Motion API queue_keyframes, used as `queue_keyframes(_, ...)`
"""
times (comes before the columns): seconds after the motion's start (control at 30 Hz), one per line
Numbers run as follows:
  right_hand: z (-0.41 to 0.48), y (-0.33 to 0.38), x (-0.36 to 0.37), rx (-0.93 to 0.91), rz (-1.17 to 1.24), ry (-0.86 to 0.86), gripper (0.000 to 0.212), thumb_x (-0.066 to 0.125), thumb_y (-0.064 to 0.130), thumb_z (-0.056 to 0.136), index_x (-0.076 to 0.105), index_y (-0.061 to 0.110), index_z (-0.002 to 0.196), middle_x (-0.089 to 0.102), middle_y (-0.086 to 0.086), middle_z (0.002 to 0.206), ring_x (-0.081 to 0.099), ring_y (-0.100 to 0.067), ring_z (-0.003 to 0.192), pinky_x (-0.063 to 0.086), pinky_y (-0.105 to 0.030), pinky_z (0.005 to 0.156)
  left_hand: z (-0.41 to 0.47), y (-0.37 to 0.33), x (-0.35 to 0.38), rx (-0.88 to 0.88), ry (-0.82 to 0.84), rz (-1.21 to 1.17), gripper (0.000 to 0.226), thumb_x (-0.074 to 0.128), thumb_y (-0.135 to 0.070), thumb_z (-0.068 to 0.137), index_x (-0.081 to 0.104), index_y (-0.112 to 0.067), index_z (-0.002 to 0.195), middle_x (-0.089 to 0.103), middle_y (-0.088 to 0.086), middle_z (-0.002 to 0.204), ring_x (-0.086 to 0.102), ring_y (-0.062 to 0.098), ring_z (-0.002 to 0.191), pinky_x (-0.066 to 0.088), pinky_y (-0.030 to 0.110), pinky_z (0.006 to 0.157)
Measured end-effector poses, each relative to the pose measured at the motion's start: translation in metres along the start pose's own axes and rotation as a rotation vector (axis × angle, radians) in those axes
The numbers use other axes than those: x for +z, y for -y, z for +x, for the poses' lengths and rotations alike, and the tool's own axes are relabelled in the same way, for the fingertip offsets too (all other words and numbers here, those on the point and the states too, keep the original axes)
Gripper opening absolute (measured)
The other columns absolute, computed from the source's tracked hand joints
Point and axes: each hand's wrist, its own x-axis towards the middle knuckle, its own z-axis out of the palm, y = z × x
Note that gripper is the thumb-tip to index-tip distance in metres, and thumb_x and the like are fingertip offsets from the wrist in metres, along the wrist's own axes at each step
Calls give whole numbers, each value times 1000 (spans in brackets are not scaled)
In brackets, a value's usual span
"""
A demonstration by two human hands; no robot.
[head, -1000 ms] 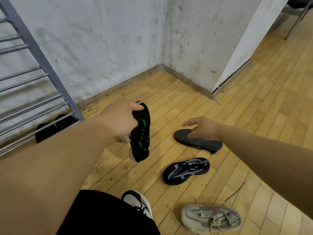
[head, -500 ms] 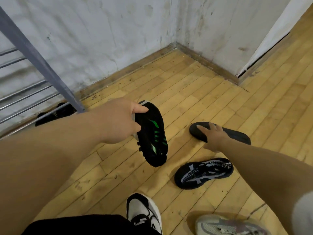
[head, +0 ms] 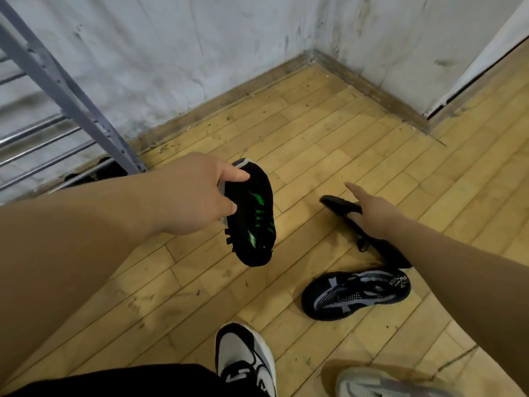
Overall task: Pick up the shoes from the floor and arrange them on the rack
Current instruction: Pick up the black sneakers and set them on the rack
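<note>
My left hand (head: 194,196) is shut on the heel end of a black shoe with green stripes (head: 254,224), which hangs toe-down above the floor. To its right, my right hand (head: 372,214) grips a plain black shoe (head: 337,203), forefinger stretched out; the shoe is tilted with a lace dangling, and my forearm hides its rear part. A black-and-grey patterned sneaker (head: 355,293) lies on the floor below that hand. A pale grey sneaker (head: 380,383) shows at the bottom edge. The grey metal rack (head: 65,93) stands at the left against the wall.
Dark shoes (head: 110,167) sit low under the rack. My foot in a white-and-black sneaker (head: 243,359) stands at the bottom centre. White walls meet in a corner (head: 313,53) ahead, with a door gap at the right. The floor is wooden planks.
My right hand reached the plain black shoe, closed on it and tipped it up off the floor. The green-striped shoe stays held in my left hand. The view has tilted downward.
</note>
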Motion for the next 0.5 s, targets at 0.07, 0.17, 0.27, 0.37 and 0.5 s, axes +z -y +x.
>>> queue_keyframes(0.07,-8,9,-23,-53,146,-56,79,60,31,101,9,46,159,62,-4,140,63,-29,118,53,-41,94,-1,-2,-1,-13,-16,-11,56,66,-21,97,50,-45,145,64,-6,128,54,-1,37,38,11,40)
queue_keyframes(0.17,-25,20,-42,-13,202,-225,78,63,37,99,12,45,159,52,-5,151,58,-29,126,52,-38,90,-4,-6,-1,-28,-19,-15,56,65,-21,97,50,-46,144,61,-6,133,54,3,41,42,13,44)
queue_keyframes(0.27,-57,50,-51,-112,381,-178,77,67,42,96,20,47,157,46,2,156,56,-19,129,50,-35,99,-11,-6,-2,-46,-6,-18,56,65,-20,97,50,-46,145,61,-5,135,56,1,43,43,16,46)
queue_keyframes(0.37,-99,96,-53,-278,653,6,67,73,44,91,36,55,147,42,11,156,52,-10,133,50,-28,97,-25,-2,-10,-39,-20,-131,54,66,-18,97,53,-45,142,63,-7,128,60,5,64,46,15,59)
queue_keyframes(0.5,-139,157,-54,-430,743,161,66,78,48,85,40,61,137,44,23,150,40,-6,140,43,-33,109,-57,9,-34,-69,-104,-381,45,67,-14,94,64,-46,125,69,2,73,45,13,44,38,23,43)
